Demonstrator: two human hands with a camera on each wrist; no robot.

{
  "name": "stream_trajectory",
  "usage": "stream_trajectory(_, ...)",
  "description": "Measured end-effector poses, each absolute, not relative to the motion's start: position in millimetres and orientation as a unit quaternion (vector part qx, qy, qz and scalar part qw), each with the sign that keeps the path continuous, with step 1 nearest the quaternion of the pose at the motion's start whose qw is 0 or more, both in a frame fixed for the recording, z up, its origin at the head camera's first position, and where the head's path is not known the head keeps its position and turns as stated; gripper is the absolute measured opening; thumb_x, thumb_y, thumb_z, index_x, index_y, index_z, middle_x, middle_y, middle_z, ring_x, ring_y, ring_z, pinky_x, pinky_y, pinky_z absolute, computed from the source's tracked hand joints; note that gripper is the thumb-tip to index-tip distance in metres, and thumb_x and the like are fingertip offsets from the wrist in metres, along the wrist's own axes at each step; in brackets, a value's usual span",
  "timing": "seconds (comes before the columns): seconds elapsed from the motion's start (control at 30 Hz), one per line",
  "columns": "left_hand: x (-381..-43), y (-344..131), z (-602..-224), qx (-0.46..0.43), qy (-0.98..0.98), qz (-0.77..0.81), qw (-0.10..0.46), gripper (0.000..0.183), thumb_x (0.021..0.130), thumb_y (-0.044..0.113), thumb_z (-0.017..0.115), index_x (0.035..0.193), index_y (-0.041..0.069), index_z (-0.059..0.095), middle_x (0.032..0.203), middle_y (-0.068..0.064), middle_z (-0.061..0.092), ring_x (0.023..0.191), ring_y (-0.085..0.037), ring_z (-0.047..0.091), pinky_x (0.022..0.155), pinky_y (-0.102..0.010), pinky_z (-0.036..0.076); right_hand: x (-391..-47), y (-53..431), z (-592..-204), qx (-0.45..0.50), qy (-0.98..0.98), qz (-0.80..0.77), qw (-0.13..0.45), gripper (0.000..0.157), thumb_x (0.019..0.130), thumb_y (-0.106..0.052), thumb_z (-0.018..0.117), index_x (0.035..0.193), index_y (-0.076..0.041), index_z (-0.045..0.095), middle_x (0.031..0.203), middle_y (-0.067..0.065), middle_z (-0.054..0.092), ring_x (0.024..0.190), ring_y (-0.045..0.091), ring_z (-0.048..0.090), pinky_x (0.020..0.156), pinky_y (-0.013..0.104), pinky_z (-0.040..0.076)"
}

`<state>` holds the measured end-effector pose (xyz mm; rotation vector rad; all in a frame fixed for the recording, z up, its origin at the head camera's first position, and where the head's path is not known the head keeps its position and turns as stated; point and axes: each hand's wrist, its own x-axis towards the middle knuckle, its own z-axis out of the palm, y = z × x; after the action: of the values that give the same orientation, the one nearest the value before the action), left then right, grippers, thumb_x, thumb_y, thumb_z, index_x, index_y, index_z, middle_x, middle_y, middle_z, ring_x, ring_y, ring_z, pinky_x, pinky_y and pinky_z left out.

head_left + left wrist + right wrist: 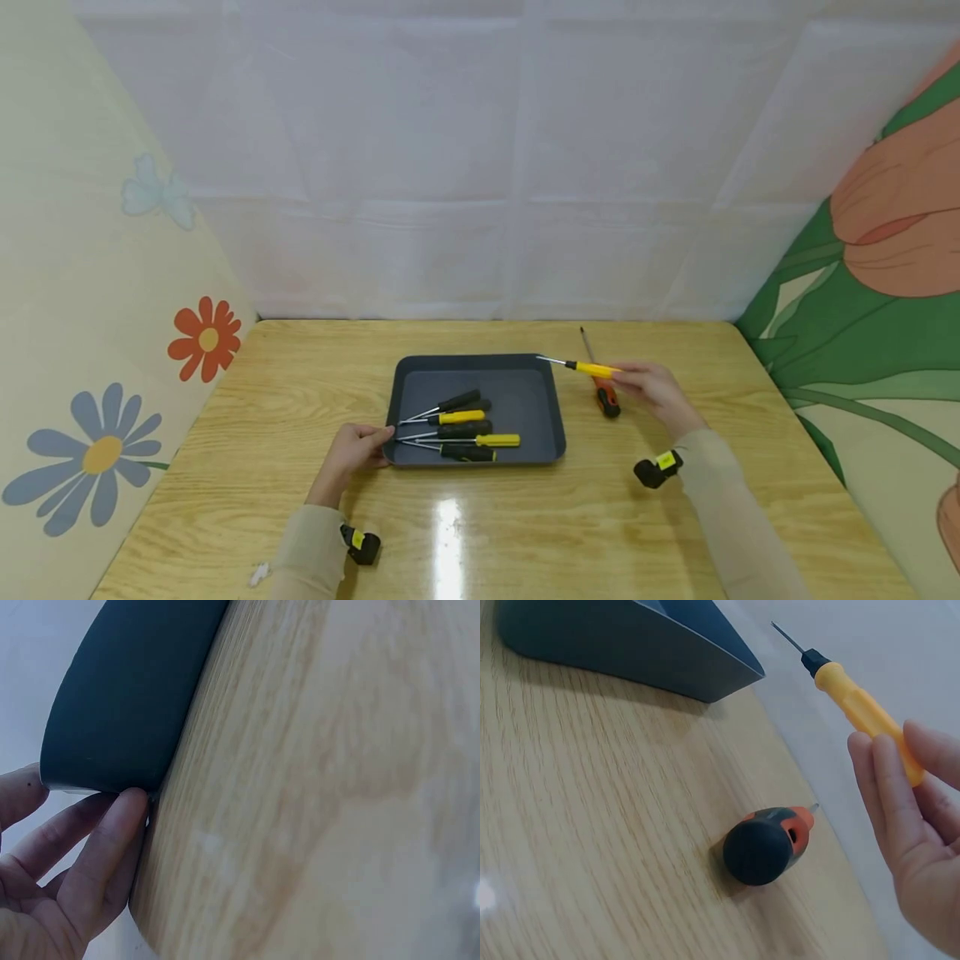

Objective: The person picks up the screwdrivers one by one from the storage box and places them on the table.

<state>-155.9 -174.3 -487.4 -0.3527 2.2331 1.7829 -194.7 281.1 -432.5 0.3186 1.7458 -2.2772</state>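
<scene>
Between thumb and fingers my right hand (pixel 654 392) pinches the yellow handle of a screwdriver (pixel 866 709), held above the table with its tip pointing left over the tray's far right corner. My left hand (pixel 358 447) grips the left rim of a dark grey tray (pixel 517 404), thumb on top and fingers against the outer wall in the left wrist view. Inside the tray lie several screwdrivers, some with black handles (pixel 459 401) and some with yellow ones (pixel 498 440), shafts toward the left. An orange-and-black screwdriver (pixel 606 398) lies on the table, right of the tray and below my right hand.
The wooden table (pixel 480 533) ends at a white cloth backdrop (pixel 450 208). A small white scrap (pixel 259 573) lies near the left sleeve. Small black cameras are strapped at both wrists. Printed flower panels stand on either side.
</scene>
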Motion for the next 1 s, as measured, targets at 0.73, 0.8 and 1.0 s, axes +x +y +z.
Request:
stream_trajectory(0.73, -153.6, -176.6, -486.5, -0.100, 0.762, 0.628, 0.126, 0.029, 0.085, 0.013, 0.063, 0.092, -0.015, 0.064, 0.068, -0.009, 0.063, 0.055, -0.014, 0.060, 0.056, -0.030, 0.056, -185.2, 295.3, -443.3, 0.185, 0.573, -0.795, 0.072, 0.052, 0.085, 0.007, 0.057, 0.131, 0.013, 0.033, 0.084, 0.005, 0.062, 0.079, 0.012, 0.065, 0.087, 0.023, 0.047)
stream_trajectory(0.8, -154.3, -175.4, -486.5, -0.112, 0.764, 0.622, 0.128, 0.027, 0.086, 0.010, 0.061, 0.094, -0.016, 0.063, 0.068, -0.009, 0.063, 0.055, -0.014, 0.059, 0.056, -0.029, 0.055, -185.0, 296.7, -446.3, 0.192, 0.579, -0.790, 0.062, 0.041, 0.085, 0.005, 0.059, 0.123, 0.009, 0.045, 0.085, 0.004, 0.062, 0.079, 0.012, 0.065, 0.087, 0.023, 0.047)
stream_trajectory(1.0, -155.4, -174.5, -486.9, -0.122, 0.765, 0.618, 0.132, 0.026, 0.087, 0.007, 0.059, 0.096, -0.017, 0.062, 0.068, -0.008, 0.062, 0.055, -0.013, 0.059, 0.055, -0.029, 0.055, -181.1, 298.1, -446.3, 0.198, 0.559, -0.803, 0.050, 0.012, 0.086, 0.008, 0.054, 0.088, -0.004, 0.057, 0.081, 0.005, 0.062, 0.075, 0.011, 0.065, 0.085, 0.021, 0.047)
